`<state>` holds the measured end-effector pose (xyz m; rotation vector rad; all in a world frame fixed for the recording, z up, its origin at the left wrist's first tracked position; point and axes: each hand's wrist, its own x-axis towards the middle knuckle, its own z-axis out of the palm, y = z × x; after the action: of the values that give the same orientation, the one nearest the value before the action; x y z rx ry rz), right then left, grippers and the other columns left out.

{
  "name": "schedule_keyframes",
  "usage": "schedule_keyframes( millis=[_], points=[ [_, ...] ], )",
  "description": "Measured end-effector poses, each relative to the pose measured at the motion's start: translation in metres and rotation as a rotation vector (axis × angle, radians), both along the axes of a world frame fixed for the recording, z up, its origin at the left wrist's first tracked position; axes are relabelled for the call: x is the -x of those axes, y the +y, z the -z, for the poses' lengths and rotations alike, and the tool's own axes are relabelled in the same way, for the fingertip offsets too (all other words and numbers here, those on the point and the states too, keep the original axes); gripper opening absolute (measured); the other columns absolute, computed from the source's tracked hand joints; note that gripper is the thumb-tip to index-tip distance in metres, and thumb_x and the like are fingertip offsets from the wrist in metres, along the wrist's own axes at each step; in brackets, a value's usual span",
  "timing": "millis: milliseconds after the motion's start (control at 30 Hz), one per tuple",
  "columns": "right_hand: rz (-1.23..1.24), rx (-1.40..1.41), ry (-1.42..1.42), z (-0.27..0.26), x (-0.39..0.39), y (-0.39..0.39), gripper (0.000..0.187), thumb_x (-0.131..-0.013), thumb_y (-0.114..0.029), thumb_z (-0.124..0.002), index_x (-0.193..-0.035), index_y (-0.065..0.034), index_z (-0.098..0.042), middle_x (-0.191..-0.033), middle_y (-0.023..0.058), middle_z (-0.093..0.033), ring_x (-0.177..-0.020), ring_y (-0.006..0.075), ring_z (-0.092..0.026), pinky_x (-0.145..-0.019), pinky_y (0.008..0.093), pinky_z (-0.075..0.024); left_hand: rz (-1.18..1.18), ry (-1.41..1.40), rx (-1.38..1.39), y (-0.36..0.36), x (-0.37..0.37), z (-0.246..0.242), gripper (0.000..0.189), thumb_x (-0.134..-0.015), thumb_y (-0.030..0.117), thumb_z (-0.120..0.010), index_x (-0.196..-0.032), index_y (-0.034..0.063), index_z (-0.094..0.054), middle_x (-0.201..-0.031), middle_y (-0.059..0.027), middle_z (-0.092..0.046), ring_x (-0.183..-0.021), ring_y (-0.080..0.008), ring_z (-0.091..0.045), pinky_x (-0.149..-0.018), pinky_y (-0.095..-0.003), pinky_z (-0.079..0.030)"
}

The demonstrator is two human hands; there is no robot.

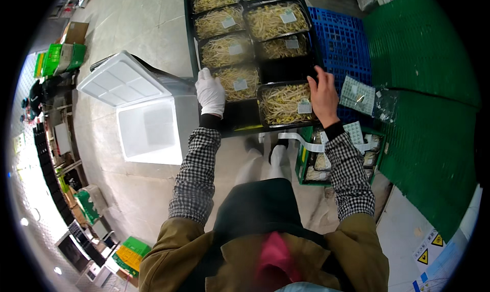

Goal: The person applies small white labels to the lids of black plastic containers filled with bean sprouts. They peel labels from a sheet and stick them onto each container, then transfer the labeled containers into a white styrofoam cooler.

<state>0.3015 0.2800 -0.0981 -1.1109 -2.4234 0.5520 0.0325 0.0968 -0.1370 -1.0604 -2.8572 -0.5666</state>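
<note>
A dark green crate [318, 54] lies before me, filled with two columns of clear-lidded black trays of bean sprouts [277, 20], each bearing a white label. My left hand [210, 93], in a white glove, rests at the crate's left rim beside a sprout tray [234, 93]; its fingertips' grip is hidden. At the right rim is my bare right hand [324, 94], thumb and fingers apart, beside the nearest right tray [285, 108]. That tray sits at the crate's front edge. Black crate floor [283, 70] shows beyond it, and also left of it.
A white foam box [149, 131] with its lid [124, 79] raised stands left. Right are a blue plastic pallet [340, 43], label sheets [358, 94] and green matting [421, 62]. A lower crate [302, 167] of packs sits by my feet, with a label strip [306, 144] across it.
</note>
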Motion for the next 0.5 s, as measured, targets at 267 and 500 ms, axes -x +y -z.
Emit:
schedule_keyframes(
  millis=[267,500],
  points=[
    [-0.074,0.288,0.141,-0.018,0.049,0.095,0.027,-0.1,-0.029,-0.051,-0.105,-0.002,-0.051,-0.06,0.0031,-0.04,-0.051,0.0167,-0.04,-0.05,0.0314,-0.0341,-0.198,-0.151,0.211,0.033,0.01,-0.009,0.059,-0.086,0.03,-0.064,-0.122,-0.012,-0.041,-0.111,-0.0248,-0.06,-0.1,-0.037,-0.059,-0.084,-0.0422,-0.05],
    [-0.049,0.374,-0.187,-0.017,0.113,0.173,0.05,-0.098,-0.042,-0.05,-0.123,0.0017,-0.052,-0.078,0.0029,-0.049,-0.068,0.015,-0.047,-0.064,0.0342,-0.0408,-0.522,-0.309,0.176,0.065,0.024,-0.014,0.057,-0.084,0.039,-0.067,-0.114,-0.0039,-0.045,-0.104,-0.0214,-0.062,-0.097,-0.0349,-0.062,-0.081,-0.0438,-0.051]
  ],
)
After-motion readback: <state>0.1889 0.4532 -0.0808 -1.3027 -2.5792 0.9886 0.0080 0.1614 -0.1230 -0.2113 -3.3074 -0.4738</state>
